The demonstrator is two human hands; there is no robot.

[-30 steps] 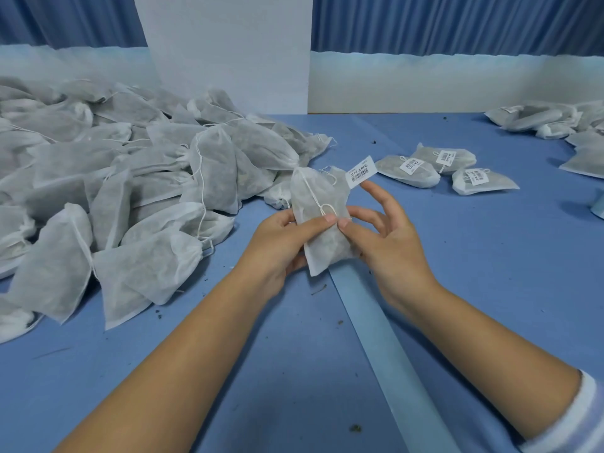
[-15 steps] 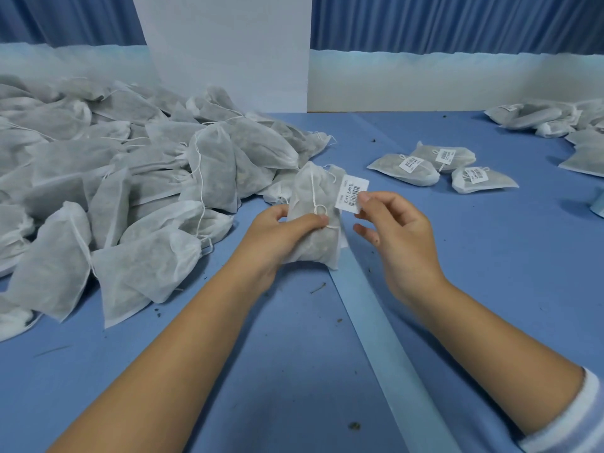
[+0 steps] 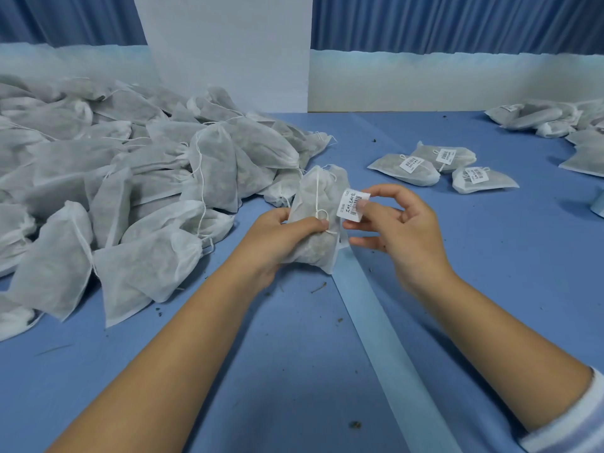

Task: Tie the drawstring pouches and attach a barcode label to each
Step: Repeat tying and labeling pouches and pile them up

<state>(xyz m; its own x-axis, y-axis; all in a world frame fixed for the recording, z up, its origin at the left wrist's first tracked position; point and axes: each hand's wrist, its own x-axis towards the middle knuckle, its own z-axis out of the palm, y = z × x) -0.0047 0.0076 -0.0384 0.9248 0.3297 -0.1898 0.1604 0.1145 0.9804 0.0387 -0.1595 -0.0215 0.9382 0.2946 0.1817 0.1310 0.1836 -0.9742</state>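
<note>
We hold one pouch (image 3: 312, 194) upright just above the table (image 3: 294, 371), at the middle of the scene. The left hand (image 3: 277, 237) is wrapped round its belly, with the thumb pressing a loop of the drawstring (image 3: 322, 214) against the fabric. The right hand (image 3: 403, 230) pinches a barcode label (image 3: 352, 206) between thumb and forefinger, just beside the pouch's right edge, and its other fingers are loosely spread. We judge the pouch light and soft. The cloth is thin and non-woven and sags round its fill, so it is best taken at the belly or the gathered neck. The string is fine and would slip from a loose pinch, and the label is small and flimsy. Dark loose matter shows through the cloth, and crumbs of it lie on the table. On the left a big heap of unlabelled pouches (image 3: 137, 197) holds the same fill. Far right, three labelled pouches (image 3: 425, 174) lie flat, well apart from the heap.
</note>
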